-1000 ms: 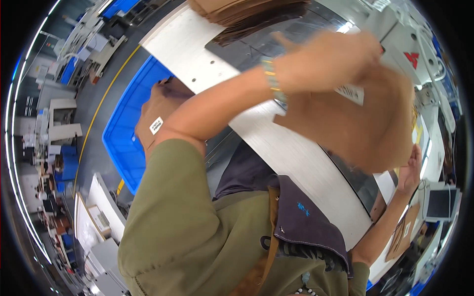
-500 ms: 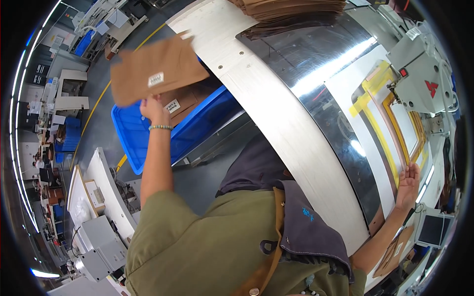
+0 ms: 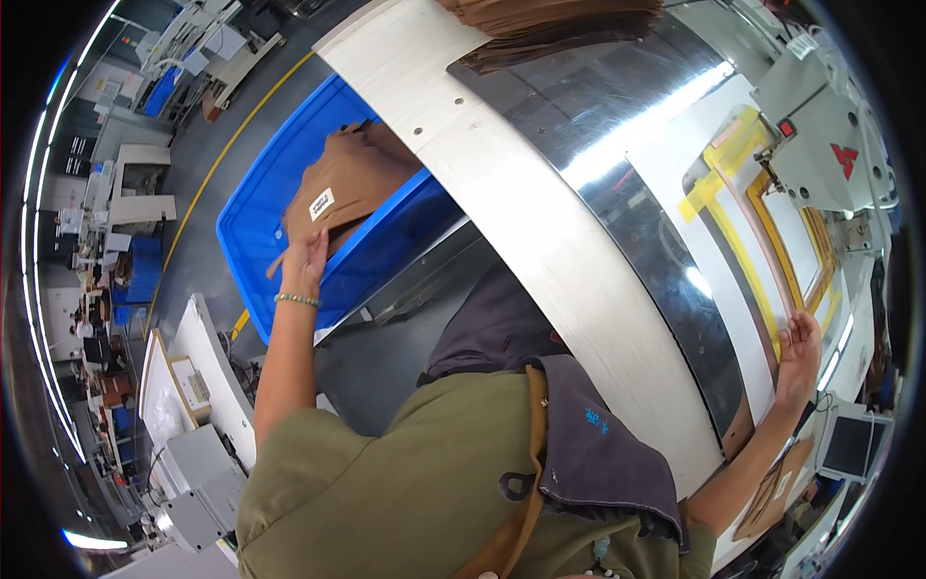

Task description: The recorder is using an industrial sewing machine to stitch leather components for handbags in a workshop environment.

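Note:
My left hand (image 3: 313,253) pinches the lower edge of a brown fabric piece (image 3: 342,179) with a white label, lying in a blue plastic bin (image 3: 251,270) at the left. My right hand (image 3: 800,343) has its fingers curled on the lower end of a yellow-edged template frame (image 3: 797,261). The frame lies beneath the head of a pale grey sewing machine (image 3: 808,145) at the right, with white sheet and yellow tape around it.
A long pale table edge (image 3: 482,203) borders a shiny steel plate (image 3: 579,106), with stacked brown pieces (image 3: 555,21) at the back. A white side table (image 3: 220,372) stands lower left, a small screen (image 3: 854,444) lower right, and other workstations line the far left.
My left arm swung from over the steel plate to the left, carrying a brown piece, and that piece has come down into the blue bin. My right hand stays at the frame, now uncovered.

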### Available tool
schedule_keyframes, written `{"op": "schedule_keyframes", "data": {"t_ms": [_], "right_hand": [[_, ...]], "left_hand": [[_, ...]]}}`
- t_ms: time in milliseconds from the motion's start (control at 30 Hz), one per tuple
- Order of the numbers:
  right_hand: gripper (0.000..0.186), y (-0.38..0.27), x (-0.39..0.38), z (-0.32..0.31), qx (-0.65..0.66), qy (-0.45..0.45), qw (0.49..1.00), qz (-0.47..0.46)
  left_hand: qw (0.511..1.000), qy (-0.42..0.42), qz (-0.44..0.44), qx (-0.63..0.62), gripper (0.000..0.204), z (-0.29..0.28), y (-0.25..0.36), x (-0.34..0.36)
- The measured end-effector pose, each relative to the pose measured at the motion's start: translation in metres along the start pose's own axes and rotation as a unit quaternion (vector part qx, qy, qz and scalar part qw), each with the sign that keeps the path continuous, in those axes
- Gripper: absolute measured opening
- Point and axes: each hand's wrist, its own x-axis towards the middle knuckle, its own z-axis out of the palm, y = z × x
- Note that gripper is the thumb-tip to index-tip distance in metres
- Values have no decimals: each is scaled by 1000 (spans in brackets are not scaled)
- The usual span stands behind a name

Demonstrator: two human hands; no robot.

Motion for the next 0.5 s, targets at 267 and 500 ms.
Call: {"op": "schedule_keyframes", "data": {"t_ms": [267, 500], "right_hand": [[33, -12, 4, 64, -109, 90, 989, 50], [31, -82, -51, 166, -314, -110, 888, -316]], "left_hand": [[628, -61, 590, 505, 56, 50, 25, -14], [358, -214, 520, 746, 42, 67, 0, 80]]}}
